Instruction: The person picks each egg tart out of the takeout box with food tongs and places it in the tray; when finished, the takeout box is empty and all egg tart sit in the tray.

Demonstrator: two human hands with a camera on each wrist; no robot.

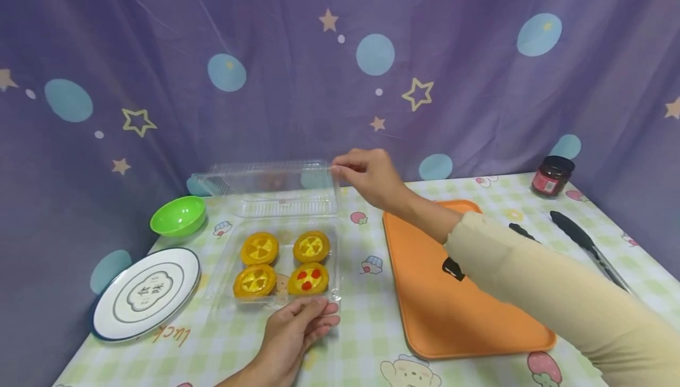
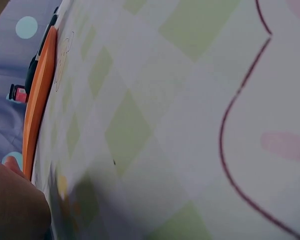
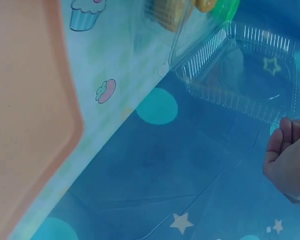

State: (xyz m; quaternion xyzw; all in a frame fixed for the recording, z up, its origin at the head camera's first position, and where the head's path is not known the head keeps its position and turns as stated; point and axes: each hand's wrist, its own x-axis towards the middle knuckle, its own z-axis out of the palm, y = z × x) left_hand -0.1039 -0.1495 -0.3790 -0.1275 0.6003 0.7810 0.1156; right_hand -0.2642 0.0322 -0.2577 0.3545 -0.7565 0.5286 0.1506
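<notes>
A clear plastic clamshell container (image 1: 336, 257) stands on the table with its lid raised at the back. Several yellow egg tarts (image 1: 260, 249) lie in its base; one tart (image 1: 308, 279) has red pieces on top. My right hand (image 1: 372, 177) pinches the right edge of the lid (image 1: 281, 189), which tilts up toward the curtain. The right wrist view also shows this hand (image 3: 289, 160) at the lid's corner (image 3: 239, 75). At the front right corner of the base, my left hand (image 1: 297, 334) holds the rim between thumb and fingers.
An orange tray (image 1: 425, 292) lies to the right, partly under my right arm, with a black object (image 1: 453, 269) on it. Beyond are a black-handled utensil (image 1: 576, 232) and a dark-lidded jar (image 1: 552, 176). A green bowl (image 1: 179, 217) and white plate (image 1: 117, 304) sit left.
</notes>
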